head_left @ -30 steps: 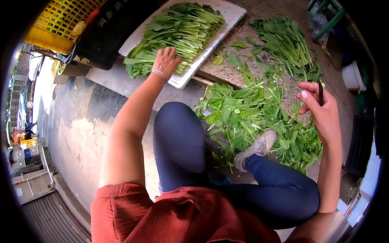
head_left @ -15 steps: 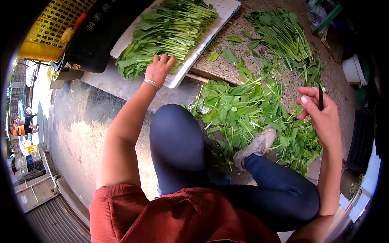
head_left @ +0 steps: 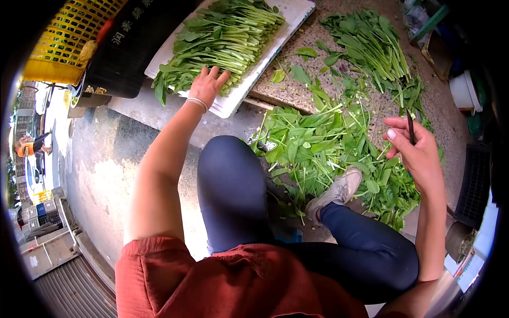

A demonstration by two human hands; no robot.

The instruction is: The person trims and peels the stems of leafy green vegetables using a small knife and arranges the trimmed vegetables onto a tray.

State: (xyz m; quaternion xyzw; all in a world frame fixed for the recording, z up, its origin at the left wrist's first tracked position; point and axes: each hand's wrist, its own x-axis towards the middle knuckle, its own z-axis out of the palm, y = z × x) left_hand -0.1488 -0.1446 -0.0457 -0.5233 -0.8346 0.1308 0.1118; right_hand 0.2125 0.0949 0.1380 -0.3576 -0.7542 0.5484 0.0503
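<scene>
Speckled stone paving (head_left: 286,87) borders a white tray (head_left: 294,11) of leafy greens (head_left: 228,40), whose stalks run crosswise, leaves leftward and stem ends rightward. The left hand (head_left: 205,88), the nearer one, rests open, fingers spread, on the row's near end. Beyond the loose leaves (head_left: 313,140), the right hand (head_left: 419,153) grips a slim dark tool (head_left: 411,127), which has shifted slightly inward since the earlier frame.
</scene>
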